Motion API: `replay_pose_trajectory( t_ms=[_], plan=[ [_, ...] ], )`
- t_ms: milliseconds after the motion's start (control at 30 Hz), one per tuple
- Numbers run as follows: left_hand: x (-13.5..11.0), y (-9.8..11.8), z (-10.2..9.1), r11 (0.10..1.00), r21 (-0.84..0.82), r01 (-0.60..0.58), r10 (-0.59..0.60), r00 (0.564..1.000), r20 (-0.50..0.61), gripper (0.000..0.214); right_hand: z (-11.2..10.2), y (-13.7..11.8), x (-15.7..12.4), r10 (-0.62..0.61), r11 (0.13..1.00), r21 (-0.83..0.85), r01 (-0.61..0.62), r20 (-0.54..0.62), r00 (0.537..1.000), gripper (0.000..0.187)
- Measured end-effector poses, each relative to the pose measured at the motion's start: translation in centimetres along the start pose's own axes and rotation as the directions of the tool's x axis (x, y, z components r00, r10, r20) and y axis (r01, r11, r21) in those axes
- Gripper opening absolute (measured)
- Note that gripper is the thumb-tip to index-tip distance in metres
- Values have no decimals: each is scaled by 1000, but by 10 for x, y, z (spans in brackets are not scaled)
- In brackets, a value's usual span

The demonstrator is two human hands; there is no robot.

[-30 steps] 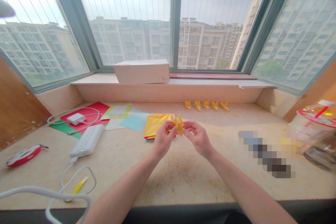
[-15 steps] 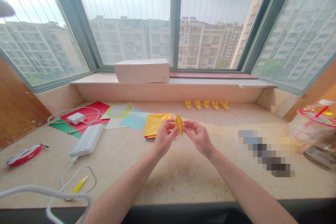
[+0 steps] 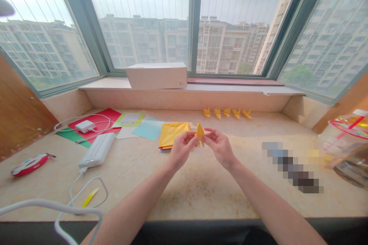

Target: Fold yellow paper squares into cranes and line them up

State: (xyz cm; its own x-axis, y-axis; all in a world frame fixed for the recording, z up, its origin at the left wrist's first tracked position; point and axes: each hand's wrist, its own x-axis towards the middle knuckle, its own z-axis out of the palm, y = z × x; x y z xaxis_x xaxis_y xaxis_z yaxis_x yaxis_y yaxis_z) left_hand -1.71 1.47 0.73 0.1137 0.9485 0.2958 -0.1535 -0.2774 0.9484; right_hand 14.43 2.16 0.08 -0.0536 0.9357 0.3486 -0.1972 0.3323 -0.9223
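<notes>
Between my two hands is a small piece of folded yellow origami paper (image 3: pixel 200 133), held upright with its pointed tip up and narrow points hanging below. My left hand (image 3: pixel 184 143) pinches its left side between thumb and fingers. On the opposite side, the thumb and fingertips of my right hand (image 3: pixel 217 143) grip it too. Just behind my left hand lies a stack of yellow paper (image 3: pixel 173 133) with red and blue sheets under it. Several finished yellow paper cranes (image 3: pixel 227 113) stand in a row at the back of the counter.
At left lie a white power bank (image 3: pixel 100 150) with cables, a white charger (image 3: pixel 85 126), coloured sheets (image 3: pixel 148 128) and a red-and-white cutter (image 3: pixel 31 165). A plastic cup (image 3: pixel 342 138) stands at right, near a blurred-out object (image 3: pixel 293 166). A white box (image 3: pixel 156 76) rests on the sill.
The folded yellow paper has turned between my fingers, so a broader face and its lower points now show. Both hands still hold it, and the view has shifted slightly.
</notes>
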Motion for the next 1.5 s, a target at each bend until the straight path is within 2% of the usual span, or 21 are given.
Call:
replay_pose_trajectory(
  t_ms=[233, 433, 633, 1000, 1200, 1267, 1500],
  plan=[
    [1, 2, 0, 998, -69, -4, 2, 1000, -21, 41, 1, -8, -1, 67, 997, 38, -67, 15, 998, 47],
    [-1, 5, 3, 992, -121, -16, 13, 1000, -20, 40, 2, -8, -3, 44, 998, 46, -48, 84, 995, 36],
    [-1, 3, 2, 995, -98, -8, 10, 1000, 16, 34, 0, -6, -2, 28, 998, -50, -25, 75, 997, 30],
    [-3, 3, 1, 999, -43, -24, 25, 999, 32, 33, -1, -2, -1, 23, 1000, 2, -24, 92, 995, 26],
    [-2, 4, 3, 990, -106, -89, 89, 996, -4, 40, 0, -5, -1, 20, 999, 24, -23, 115, 993, 25],
    [-2, 3, 3, 989, -108, -105, 103, 994, -24, 37, 1, -5, -1, 19, 999, 28, -22, 109, 994, 26],
    [-3, -3, 2, 995, 1, -96, 96, 994, -43, 31, -2, 0, -1, 50, 999, -8, -50, 49, 998, 28]
  ],
)
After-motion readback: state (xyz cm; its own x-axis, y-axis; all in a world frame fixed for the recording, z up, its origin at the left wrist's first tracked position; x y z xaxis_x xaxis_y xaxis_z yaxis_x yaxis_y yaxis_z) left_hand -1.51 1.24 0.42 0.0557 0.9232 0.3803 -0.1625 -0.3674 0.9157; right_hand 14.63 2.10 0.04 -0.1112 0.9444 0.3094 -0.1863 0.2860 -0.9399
